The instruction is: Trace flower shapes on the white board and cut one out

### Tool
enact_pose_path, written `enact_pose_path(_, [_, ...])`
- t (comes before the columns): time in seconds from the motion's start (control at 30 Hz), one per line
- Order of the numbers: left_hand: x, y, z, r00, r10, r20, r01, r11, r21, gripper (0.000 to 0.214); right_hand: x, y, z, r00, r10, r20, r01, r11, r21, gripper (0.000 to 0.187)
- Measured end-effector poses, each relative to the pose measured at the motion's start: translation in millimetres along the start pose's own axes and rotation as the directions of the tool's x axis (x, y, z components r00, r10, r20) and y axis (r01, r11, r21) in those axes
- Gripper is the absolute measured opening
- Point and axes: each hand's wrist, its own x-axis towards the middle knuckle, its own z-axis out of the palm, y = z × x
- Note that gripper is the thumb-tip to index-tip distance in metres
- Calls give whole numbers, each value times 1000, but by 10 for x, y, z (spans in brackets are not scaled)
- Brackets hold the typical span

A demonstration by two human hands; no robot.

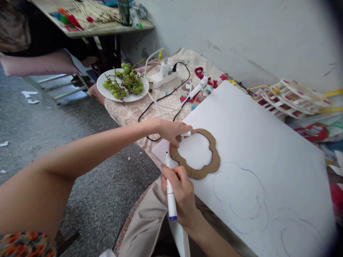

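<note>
Right hand (182, 191) is wrapped around a marker (170, 192), tip at the near edge of the cardboard stencil (199, 174) just ahead. Left hand (171, 130), fingers bent, pins the far side onto the white sheet (254, 135). Looks like mid-tracing to me, so that stencil needs to be held dead steady.

We saw a brown scalloped cardboard ring (214, 162) flat on the white sheet (254, 135), a marker (170, 192) tip-down at its nine o'clock.
</note>
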Motion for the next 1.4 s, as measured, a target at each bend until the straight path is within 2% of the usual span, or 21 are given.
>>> enact_pose_path(0.3, [2, -5, 7, 1000, -10, 27, 10, 1000, -14, 77, 103, 17, 14, 999, 33, 19, -32, 999, -22, 23])
enact_pose_path(0.57, [4, -16, 15, 1000, -6, 22, 6, 1000, 8, 74, 190, 39, 39, 983, 44, 176, -21, 992, -126, 28])
enact_pose_path(0.77, [-4, 0, 15, 999, -11, 31, 12, 1000, -16, 74, 219, 7, 24, 976, 70, 204, -38, 987, -158, 30])
enact_pose_path(1.03, [-20, 12, 35, 1000, -14, 20, 15, 999, -29, 73, 265, -51, 71, 987, 79, 141, -48, 977, -210, 27])
enact_pose_path(1.23, [2, -29, 64, 1000, 14, -6, -14, 1000, 14, 73, 237, -89, 60, 983, 111, 146, -96, 990, -107, 25])
enact_pose_path(1.4, [5, -35, 68, 1000, 12, -1, -12, 1000, 10, 73, 181, -100, 32, 983, 115, 143, -103, 991, -90, 24])
